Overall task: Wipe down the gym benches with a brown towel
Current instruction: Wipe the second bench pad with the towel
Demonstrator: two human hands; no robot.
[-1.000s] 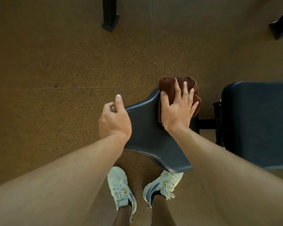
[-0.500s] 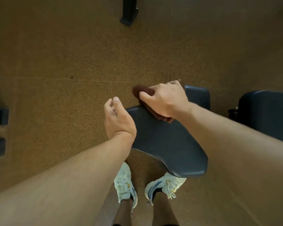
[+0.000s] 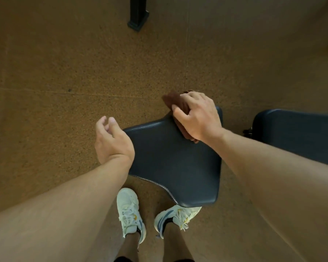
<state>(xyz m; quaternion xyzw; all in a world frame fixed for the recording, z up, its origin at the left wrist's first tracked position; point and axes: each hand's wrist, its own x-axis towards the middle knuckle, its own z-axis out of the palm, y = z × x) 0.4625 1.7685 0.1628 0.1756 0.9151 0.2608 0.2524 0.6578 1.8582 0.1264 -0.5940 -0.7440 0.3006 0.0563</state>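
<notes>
At nine o'clock from the seat pad, the left hand (image 3: 113, 142) hangs just past the pad's edge with its fingers loosely curled and nothing in them. It may be touching that edge; I cannot tell. The bench (image 3: 170, 163) seat pad sits in the middle, dark and smooth. At one o'clock on the pad, the right hand (image 3: 198, 115) grips the brown towel (image 3: 175, 102), bunched up at the far edge. To wipe well, I think the right hand should press the towel flat and pull it toward six o'clock, over the whole pad. Half a second ago the towel was nearer the pad's far left corner; it has slid right. The left hand looks a little more open.
</notes>
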